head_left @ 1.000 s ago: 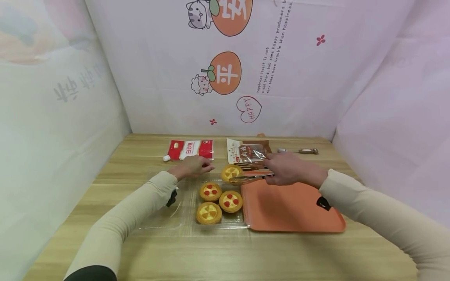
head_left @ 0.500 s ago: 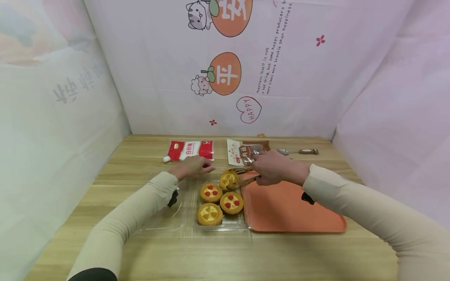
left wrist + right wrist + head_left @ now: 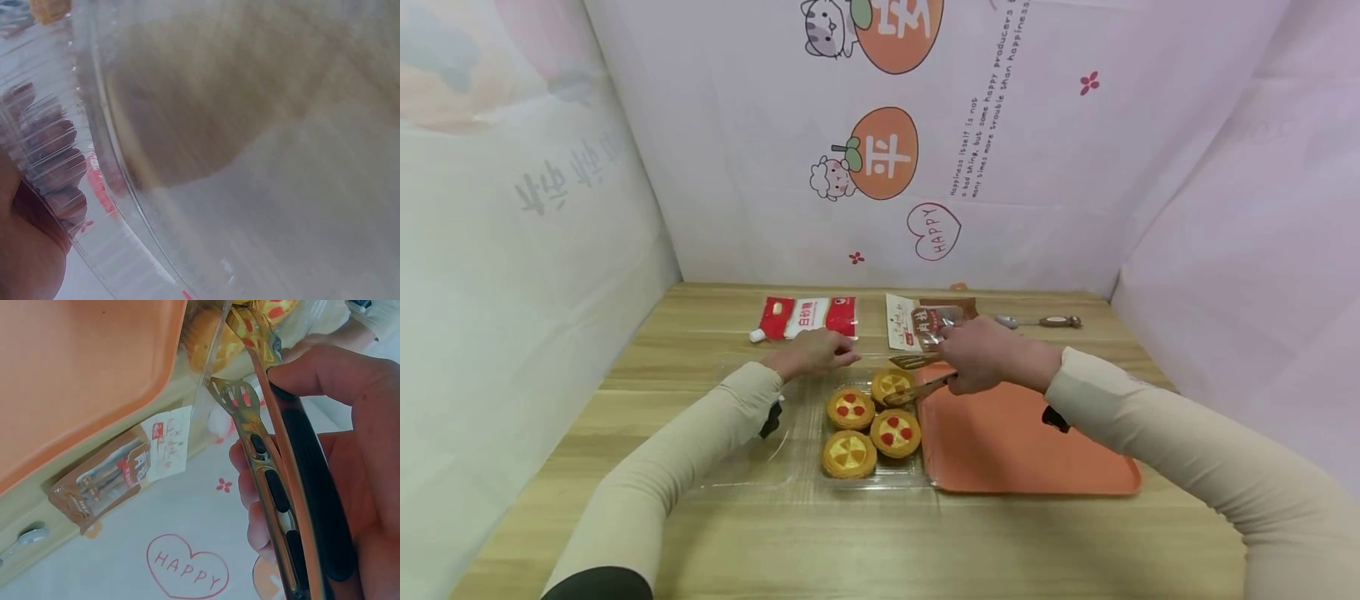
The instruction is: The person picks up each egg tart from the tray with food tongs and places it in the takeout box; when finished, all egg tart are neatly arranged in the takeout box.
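My right hand (image 3: 981,354) grips metal tongs with black inlays (image 3: 315,487), whose tips stand spread apart. One tip lies over the edge of the far-right egg tart (image 3: 889,381); the other is behind it. That tart sits in a clear plastic container (image 3: 880,485) with several others, some topped with red pieces, such as the tart (image 3: 896,433) in front of it. My left hand (image 3: 812,352) holds the container's far edge on the hinge side. In the left wrist view its fingers (image 3: 62,156) show through the ribbed plastic, with the thumb on the near side.
An orange tray (image 3: 1030,450) adjoins the container's right side. The clear lid (image 3: 737,479) lies folded out to the left. Behind are a red-and-white sugar pouch (image 3: 808,317), a brown-and-white packet (image 3: 910,329) and a spoon with a brown handle (image 3: 1056,322). Fabric walls enclose the table.
The tongs have lowered the far-right tart into the container, then spread and let it go. My right hand has shifted left. My left hand has stayed in place.
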`<state>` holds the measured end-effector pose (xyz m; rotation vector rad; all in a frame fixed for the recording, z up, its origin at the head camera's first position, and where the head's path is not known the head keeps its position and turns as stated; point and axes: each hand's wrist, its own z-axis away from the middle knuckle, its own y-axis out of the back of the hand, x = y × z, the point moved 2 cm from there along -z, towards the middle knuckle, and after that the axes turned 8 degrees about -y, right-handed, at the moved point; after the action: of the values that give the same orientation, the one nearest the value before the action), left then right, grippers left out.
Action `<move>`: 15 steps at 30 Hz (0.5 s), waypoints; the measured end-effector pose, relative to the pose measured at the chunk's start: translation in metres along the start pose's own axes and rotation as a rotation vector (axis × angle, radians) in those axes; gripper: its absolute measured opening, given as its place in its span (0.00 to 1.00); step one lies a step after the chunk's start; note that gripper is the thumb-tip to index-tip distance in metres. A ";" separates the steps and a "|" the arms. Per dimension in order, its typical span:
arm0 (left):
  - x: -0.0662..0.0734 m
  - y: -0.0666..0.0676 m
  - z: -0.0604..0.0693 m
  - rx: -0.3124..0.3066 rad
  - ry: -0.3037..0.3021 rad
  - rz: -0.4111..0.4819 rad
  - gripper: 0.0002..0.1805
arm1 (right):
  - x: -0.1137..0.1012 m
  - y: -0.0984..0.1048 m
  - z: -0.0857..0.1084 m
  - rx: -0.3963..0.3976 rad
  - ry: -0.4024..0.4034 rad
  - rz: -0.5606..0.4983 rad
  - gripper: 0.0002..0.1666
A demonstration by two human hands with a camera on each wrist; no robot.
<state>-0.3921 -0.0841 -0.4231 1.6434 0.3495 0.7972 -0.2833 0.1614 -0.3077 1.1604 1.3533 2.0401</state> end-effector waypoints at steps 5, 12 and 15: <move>0.002 0.003 0.000 -0.005 0.005 -0.002 0.16 | 0.011 0.000 0.006 0.009 -0.002 -0.120 0.20; -0.001 0.002 -0.002 -0.013 -0.004 0.016 0.17 | 0.043 -0.010 0.033 0.052 -0.138 -0.324 0.27; -0.002 0.001 -0.002 -0.026 -0.007 0.014 0.17 | 0.064 -0.021 0.048 0.112 -0.209 -0.375 0.29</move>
<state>-0.3954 -0.0844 -0.4227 1.6255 0.3218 0.8030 -0.2812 0.2426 -0.2927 1.0387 1.4665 1.5552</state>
